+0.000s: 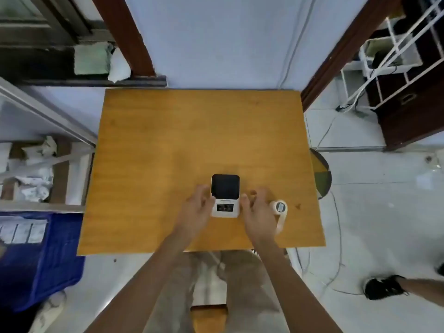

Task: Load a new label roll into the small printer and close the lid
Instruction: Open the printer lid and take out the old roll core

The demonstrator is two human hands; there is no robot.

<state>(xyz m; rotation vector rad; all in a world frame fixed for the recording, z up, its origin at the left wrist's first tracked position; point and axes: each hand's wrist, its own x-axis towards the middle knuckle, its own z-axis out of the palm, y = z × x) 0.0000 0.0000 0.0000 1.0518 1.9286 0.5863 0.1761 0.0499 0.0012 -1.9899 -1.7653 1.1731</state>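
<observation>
Table: rectangular, orange-brown wood-grain top, set against a pale wall; most of its surface is bare. All places below are given relative to it.

Blue crate: on the floor off the table's near left corner, with white labels on its side.

Dark wooden cabinet: off the table's far right corner, with a white wire rack in front of it.

Shelving: left of the table, holding crumpled white material.

Another person's foot, black shoe: on the tiled floor, well off the table's near right corner.

Left hand: over the near half of the table, fingers spread and loosely curled, fingertips at the left side of the printer; firm contact cannot be told. Grips nothing.

Right hand: over the near half of the table, fingers spread, thumb close to the printer's right side; touching or just apart cannot be told. Grips nothing. The two hands are apart, one on each flank of the printer.

Printer: small, white body, dark top panel, upright near the middle of the table's near edge. Whether its lid is fully shut cannot be told.

Label roll: small, pale, lying on the table near its right near edge, just beyond the right hand, with a loose strip trailing toward the near edge. Apart from the printer.
</observation>
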